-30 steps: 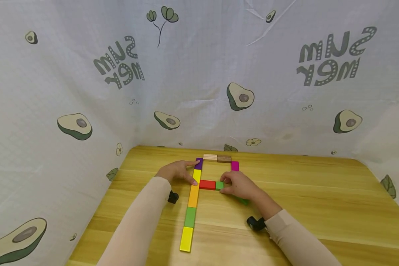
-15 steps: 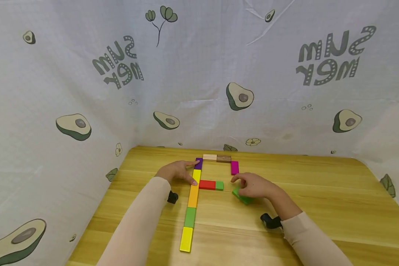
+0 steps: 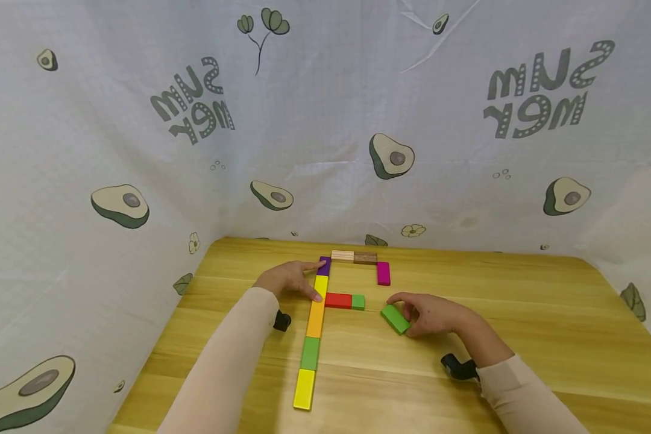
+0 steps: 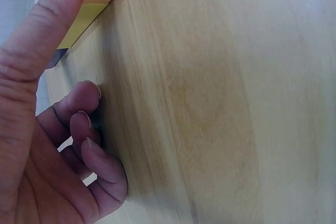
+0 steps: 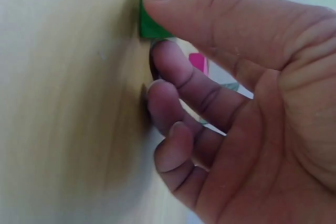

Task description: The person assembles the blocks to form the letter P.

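Observation:
My left hand rests on a line of blocks. Its index fingertip touches the purple block, and its thumb lies where the upper yellow block meets the orange block. In the left wrist view its other fingers curl loosely beside the line. My right hand pinches a green block by its ends, thumb at the near end and index finger at the far end. This block lies slanted. Right of the line, a red block abuts a small green block.
A pale striped block and a brown block adjoin along the back. A magenta block stands off to their right. Another green block and a yellow block continue the line nearer. A patterned cloth borders the table.
My right hand has left the small green block, moved right and nearer, and taken hold of the slanted green block. My left hand stays in place.

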Demonstrator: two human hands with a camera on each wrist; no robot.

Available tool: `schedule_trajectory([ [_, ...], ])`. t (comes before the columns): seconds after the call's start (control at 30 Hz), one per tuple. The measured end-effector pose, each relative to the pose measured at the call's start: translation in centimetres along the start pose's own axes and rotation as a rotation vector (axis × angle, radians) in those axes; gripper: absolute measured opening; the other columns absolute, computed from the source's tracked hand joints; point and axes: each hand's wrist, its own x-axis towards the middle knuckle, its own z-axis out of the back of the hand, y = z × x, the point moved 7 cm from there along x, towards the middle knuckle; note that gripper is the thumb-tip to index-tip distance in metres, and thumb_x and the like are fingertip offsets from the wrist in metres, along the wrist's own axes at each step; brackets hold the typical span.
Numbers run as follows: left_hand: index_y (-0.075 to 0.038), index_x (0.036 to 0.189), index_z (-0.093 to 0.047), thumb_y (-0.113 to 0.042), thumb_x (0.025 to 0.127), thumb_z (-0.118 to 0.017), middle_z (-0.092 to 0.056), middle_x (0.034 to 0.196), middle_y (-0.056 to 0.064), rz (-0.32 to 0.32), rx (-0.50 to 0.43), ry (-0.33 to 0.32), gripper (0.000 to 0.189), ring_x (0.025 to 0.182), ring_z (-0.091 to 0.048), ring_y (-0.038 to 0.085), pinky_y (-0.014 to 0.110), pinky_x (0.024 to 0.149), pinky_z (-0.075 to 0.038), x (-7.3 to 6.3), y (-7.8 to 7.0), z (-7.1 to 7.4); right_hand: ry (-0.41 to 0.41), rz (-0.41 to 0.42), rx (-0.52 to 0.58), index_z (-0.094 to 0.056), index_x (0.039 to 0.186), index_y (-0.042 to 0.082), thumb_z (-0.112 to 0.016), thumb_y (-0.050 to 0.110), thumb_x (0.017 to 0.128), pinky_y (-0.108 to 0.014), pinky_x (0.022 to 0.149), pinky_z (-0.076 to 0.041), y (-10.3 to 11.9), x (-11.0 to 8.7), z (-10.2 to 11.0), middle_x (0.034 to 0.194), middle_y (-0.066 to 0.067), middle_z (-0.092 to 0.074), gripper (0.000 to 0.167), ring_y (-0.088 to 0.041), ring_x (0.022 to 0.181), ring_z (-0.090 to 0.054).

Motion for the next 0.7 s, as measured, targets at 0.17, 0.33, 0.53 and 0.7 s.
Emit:
schedule_trajectory([
  [0.17, -0.059, 0.151, -0.034, -0.056, 0.066, -0.091, -0.027, 0.170, 0.007, 0.003, -0.006, 0.003, 0.103, 0.156, -0.026, 0.038, 0.068, 0.122, -0.026, -0.1, 0.0, 0.0, -0.143, -0.003, -0.007, -0.055, 0.127, 0.006, -0.086, 0.023, 0.081, -0.026, 0.072, -0.047, 0.1, 0.5, -0.2, 0.091, 0.000, -0.061, 0.058, -0.014, 0.081, -0.054],
  [0.33, -0.059, 0.151, -0.034, -0.055, 0.066, -0.092, -0.026, 0.171, 0.005, -0.001, -0.023, 0.005, 0.102, 0.156, -0.025, 0.038, 0.068, 0.122, -0.025, -0.4, -0.1, 0.1, -0.376, -0.139, 0.046, -0.053, 0.127, 0.001, -0.086, 0.039, 0.081, -0.028, 0.070, -0.050, 0.2, 1.3, -0.1, 0.091, -0.002, -0.067, 0.068, -0.014, 0.078, -0.059],
  [0.53, -0.058, 0.151, -0.035, -0.054, 0.065, -0.092, -0.025, 0.171, 0.004, -0.008, -0.058, 0.012, 0.104, 0.157, -0.024, 0.038, 0.068, 0.123, -0.024, -0.6, -0.3, 0.1, -0.472, -0.277, -0.008, -0.053, 0.129, -0.003, -0.081, 0.047, 0.083, -0.030, 0.064, -0.049, 0.4, 2.0, -0.3, 0.093, -0.007, -0.071, 0.073, -0.017, 0.077, -0.062],
  [0.7, -0.059, 0.151, -0.035, -0.056, 0.064, -0.092, -0.026, 0.171, 0.003, -0.001, -0.048, 0.008, 0.104, 0.156, -0.025, 0.038, 0.067, 0.122, -0.025, -0.4, -0.1, 0.0, -0.479, -0.318, -0.062, -0.052, 0.130, -0.003, -0.080, 0.053, 0.082, -0.030, 0.059, -0.042, 0.8, 2.4, -0.4, 0.082, -0.007, -0.066, 0.079, -0.020, 0.072, -0.058],
])
